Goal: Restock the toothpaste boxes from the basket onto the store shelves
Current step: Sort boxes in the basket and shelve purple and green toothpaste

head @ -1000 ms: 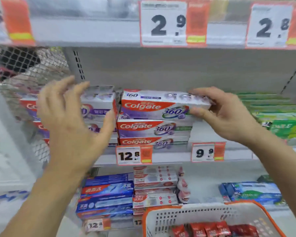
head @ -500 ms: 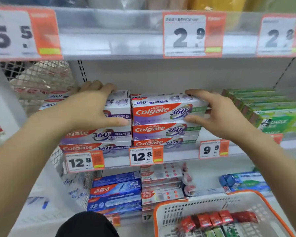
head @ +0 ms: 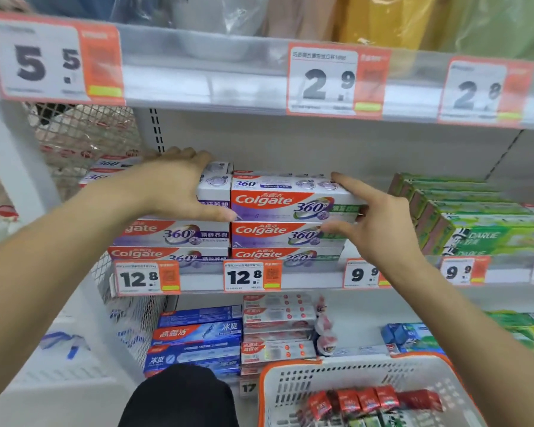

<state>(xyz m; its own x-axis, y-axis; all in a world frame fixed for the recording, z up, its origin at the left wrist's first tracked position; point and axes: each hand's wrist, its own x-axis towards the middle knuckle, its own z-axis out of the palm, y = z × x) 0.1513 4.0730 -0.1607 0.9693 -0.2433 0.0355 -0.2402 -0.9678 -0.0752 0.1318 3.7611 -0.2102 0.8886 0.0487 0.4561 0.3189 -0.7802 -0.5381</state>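
Two stacks of white and purple Colgate 360 boxes stand on the middle shelf (head: 305, 280). My left hand (head: 179, 188) lies over the top box of the left stack (head: 215, 188), fingers on its top and thumb along its front. My right hand (head: 372, 220) grips the right end of the top box of the right stack (head: 278, 200), index finger on top and thumb under its front edge. The white basket with an orange rim (head: 342, 365) sits at bottom right, holding red toothpaste boxes (head: 367, 399).
Green Darlie boxes (head: 487, 229) fill the shelf to the right, with a gap beside the Colgate stacks. Blue boxes (head: 198, 340) and white-red boxes (head: 278, 328) lie on the lower shelf. A wire mesh divider (head: 84, 140) bounds the left. The upper shelf edge (head: 228, 84) carries price tags.
My left hand has come down from mid-air onto the left stack's top box. My right hand has stayed on the right stack's top box. The view has shifted left and up.
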